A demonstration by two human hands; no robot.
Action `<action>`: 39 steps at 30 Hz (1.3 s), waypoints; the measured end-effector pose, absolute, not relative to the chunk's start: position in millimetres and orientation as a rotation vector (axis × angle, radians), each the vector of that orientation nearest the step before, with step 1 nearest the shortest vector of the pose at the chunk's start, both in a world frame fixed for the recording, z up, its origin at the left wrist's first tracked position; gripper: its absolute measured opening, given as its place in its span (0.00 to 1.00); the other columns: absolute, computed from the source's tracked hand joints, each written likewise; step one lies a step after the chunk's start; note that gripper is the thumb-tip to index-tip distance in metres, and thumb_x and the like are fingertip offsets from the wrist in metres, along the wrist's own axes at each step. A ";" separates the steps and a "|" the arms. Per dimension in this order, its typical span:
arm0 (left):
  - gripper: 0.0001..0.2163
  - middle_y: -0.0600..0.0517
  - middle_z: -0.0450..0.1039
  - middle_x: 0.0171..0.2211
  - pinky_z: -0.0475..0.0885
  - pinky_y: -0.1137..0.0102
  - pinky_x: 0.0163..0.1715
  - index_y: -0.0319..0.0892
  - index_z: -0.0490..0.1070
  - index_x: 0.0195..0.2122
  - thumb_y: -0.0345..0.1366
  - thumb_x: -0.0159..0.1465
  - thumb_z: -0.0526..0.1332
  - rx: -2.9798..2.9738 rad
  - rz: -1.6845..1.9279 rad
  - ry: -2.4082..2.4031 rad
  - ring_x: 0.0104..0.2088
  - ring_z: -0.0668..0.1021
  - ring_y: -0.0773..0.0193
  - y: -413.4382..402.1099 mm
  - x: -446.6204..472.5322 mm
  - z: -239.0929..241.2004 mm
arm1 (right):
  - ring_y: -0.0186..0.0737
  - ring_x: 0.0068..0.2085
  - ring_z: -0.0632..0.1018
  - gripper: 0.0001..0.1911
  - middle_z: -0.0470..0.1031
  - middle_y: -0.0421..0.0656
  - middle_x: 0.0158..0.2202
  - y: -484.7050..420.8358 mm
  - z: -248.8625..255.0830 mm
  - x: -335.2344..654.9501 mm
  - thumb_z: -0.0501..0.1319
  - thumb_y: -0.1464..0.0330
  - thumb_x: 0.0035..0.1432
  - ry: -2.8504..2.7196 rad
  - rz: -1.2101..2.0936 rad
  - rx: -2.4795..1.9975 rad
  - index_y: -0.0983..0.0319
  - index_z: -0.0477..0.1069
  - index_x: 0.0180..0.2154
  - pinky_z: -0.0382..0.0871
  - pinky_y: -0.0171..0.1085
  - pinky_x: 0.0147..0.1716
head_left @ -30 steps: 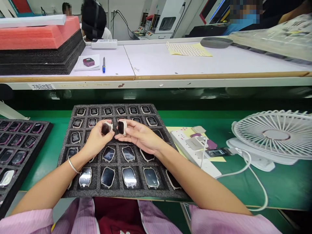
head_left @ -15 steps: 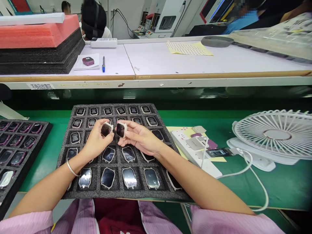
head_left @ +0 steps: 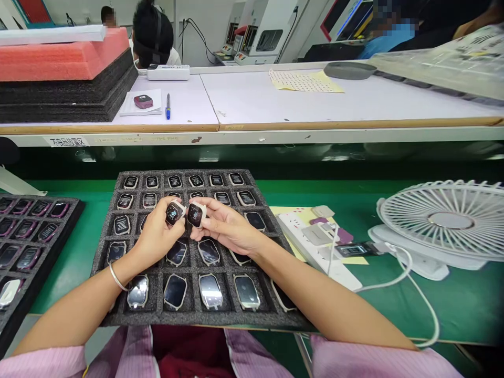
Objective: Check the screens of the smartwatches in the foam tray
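My left hand (head_left: 159, 226) is closed on a smartwatch case (head_left: 174, 212) with a pale frame, held by its edges. Close beside it, my right hand (head_left: 226, 226) pinches a second pale smartwatch (head_left: 195, 214) between thumb and fingers. Both screens face me and show lit dials. Under my hands lies a dark grey foam tray (head_left: 153, 315), its pockets holding several strapless watches. Those in the far rows show white text; nearer ones, such as this watch (head_left: 210, 290), have dark or reflecting screens. My hands and forearms hide some pockets.
A second foam tray (head_left: 74, 215) with purple-framed watches lies at left. On the right stand a white power strip (head_left: 342, 273), a cable and a white fan (head_left: 452, 220). A shelf (head_left: 244, 107) behind bears stacked foam (head_left: 63, 60), a pen (head_left: 168, 106) and a purple watch (head_left: 143, 101).
Both held watches had dark screens and now display lit dials. My hands have stayed almost in place, with the two watches slightly nearer each other.
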State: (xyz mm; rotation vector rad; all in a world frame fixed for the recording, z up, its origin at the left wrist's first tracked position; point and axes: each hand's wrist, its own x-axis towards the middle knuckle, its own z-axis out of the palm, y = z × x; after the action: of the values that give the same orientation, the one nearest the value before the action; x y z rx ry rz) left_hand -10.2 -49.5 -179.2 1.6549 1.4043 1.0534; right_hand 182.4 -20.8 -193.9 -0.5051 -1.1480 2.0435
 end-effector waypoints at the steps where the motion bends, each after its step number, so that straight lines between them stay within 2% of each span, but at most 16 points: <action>1: 0.16 0.49 0.74 0.42 0.69 0.67 0.39 0.42 0.66 0.49 0.34 0.58 0.59 1.667 1.055 1.398 0.39 0.75 0.60 -49.5 -10.3 -179.0 | 0.34 0.34 0.82 0.24 0.78 0.39 0.38 -20.9 -193.9 182.5 0.72 0.66 0.56 -1.154 2.043 -0.504 0.58 0.68 0.52 0.79 0.36 0.37; 9: 0.14 0.49 0.74 0.44 0.68 0.65 0.45 0.43 0.66 0.47 0.34 0.59 0.60 1.667 1.071 1.307 0.44 0.75 0.59 -48.3 -9.0 -184.3 | 0.35 0.34 0.83 0.25 0.78 0.39 0.38 -22.3 -194.0 182.2 0.72 0.63 0.56 -1.182 2.050 -0.497 0.58 0.67 0.52 0.78 0.36 0.38; 18: 0.15 0.48 0.73 0.45 0.68 0.65 0.46 0.43 0.66 0.48 0.35 0.58 0.61 1.593 1.094 1.271 0.46 0.75 0.59 -48.5 -8.1 -186.1 | 0.35 0.34 0.82 0.26 0.77 0.39 0.39 -22.9 -193.6 182.3 0.72 0.62 0.56 -1.209 2.038 -0.485 0.58 0.67 0.53 0.77 0.36 0.37; 31: 0.15 0.49 0.73 0.44 0.68 0.67 0.42 0.43 0.66 0.47 0.35 0.58 0.61 1.587 1.071 1.267 0.43 0.75 0.60 -49.8 -7.2 -183.0 | 0.35 0.34 0.82 0.26 0.77 0.40 0.40 -24.0 -192.1 183.4 0.72 0.62 0.55 -1.232 2.023 -0.490 0.58 0.68 0.53 0.78 0.37 0.37; 39: 0.16 0.48 0.73 0.46 0.68 0.66 0.44 0.42 0.66 0.48 0.35 0.58 0.61 1.581 1.070 1.252 0.47 0.75 0.58 -50.1 -7.1 -183.8 | 0.35 0.34 0.82 0.26 0.78 0.40 0.40 -24.4 -191.4 183.7 0.72 0.62 0.55 -1.225 2.028 -0.488 0.58 0.68 0.53 0.78 0.36 0.37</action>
State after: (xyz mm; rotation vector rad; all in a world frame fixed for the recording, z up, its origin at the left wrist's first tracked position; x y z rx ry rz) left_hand -7.1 -50.1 -183.8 1.5806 1.2518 1.0696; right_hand 183.7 -24.4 -191.4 -0.4875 -1.2249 2.0282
